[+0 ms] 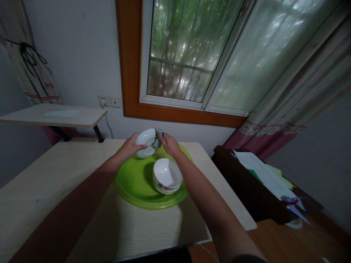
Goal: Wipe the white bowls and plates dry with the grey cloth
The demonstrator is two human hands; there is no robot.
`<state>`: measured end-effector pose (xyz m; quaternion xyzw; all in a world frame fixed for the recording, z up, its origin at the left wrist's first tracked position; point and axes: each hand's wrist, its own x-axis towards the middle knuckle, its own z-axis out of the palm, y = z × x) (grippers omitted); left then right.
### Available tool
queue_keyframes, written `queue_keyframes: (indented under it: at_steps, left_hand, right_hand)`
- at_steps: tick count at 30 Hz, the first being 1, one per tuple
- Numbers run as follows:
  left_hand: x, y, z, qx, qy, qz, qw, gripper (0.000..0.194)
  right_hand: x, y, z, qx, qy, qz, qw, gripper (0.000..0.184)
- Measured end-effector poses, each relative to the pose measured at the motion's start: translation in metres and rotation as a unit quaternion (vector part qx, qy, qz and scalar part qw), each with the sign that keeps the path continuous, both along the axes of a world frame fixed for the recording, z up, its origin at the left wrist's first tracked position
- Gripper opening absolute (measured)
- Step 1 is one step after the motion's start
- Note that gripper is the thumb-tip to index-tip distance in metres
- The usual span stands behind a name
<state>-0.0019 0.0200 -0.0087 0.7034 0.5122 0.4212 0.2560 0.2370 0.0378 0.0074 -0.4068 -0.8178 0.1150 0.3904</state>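
Observation:
My left hand [132, 147] grips the rim of a white bowl [146, 140], holding it tilted above the far side of a round green basin [128, 182]. My right hand [169, 144] is closed on a small cloth-like thing [159, 132] at the bowl's inner edge; I cannot make out exactly what it is. A stack of white bowls with a red pattern [167, 176] sits inside the basin, just in front of my right wrist.
The basin rests on a pale wooden table [41, 190]. A small shelf [55, 116] juts from the wall at left. A dark piece of furniture with papers [263, 171] stands at right. A window and curtain lie behind.

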Motion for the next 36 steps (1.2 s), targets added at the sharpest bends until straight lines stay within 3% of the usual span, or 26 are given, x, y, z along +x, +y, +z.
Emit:
queue_keyframes:
  at_steps: [4, 11, 14, 17, 21, 24, 27, 30, 36]
  left_hand:
    - [-0.001, 0.001, 0.0, 0.002, -0.001, 0.003, 1.0, 0.05]
    - [-0.004, 0.009, -0.007, -0.003, -0.04, 0.021, 0.999, 0.053]
    - [-0.005, 0.01, -0.007, -0.003, -0.068, 0.029, 0.997, 0.054]
    - [-0.005, 0.006, -0.001, -0.006, -0.098, 0.037, 0.994, 0.057]
    - [-0.004, 0.0, 0.007, -0.014, -0.12, 0.034, 0.992, 0.059]
    - [-0.003, 0.0, 0.007, -0.013, -0.108, 0.031, 0.994, 0.059]
    - [-0.004, 0.003, 0.003, -0.011, -0.089, 0.022, 0.996, 0.058]
    - [-0.004, 0.006, -0.001, -0.007, -0.081, 0.008, 0.997, 0.058]
    - [-0.001, 0.009, -0.007, -0.009, -0.045, -0.031, 0.998, 0.056]
  right_hand:
    - [0.006, 0.004, -0.006, -0.06, 0.005, -0.033, 0.998, 0.048]
    - [-0.01, -0.013, 0.009, 0.071, -0.083, 0.135, 0.985, 0.054]
    - [-0.016, -0.016, 0.011, 0.094, -0.115, 0.167, 0.975, 0.059]
    - [-0.015, -0.012, 0.007, 0.086, -0.106, 0.14, 0.981, 0.057]
    - [-0.007, -0.003, -0.001, 0.019, -0.053, 0.046, 0.997, 0.05]
    - [-0.003, 0.001, -0.006, -0.048, -0.033, -0.026, 0.998, 0.047]
    - [-0.001, 0.002, -0.008, -0.075, -0.031, -0.052, 0.995, 0.048]
    - [-0.002, 0.001, -0.007, -0.033, -0.016, -0.02, 0.999, 0.049]
    - [-0.014, -0.009, 0.006, 0.107, -0.101, 0.136, 0.98, 0.057]
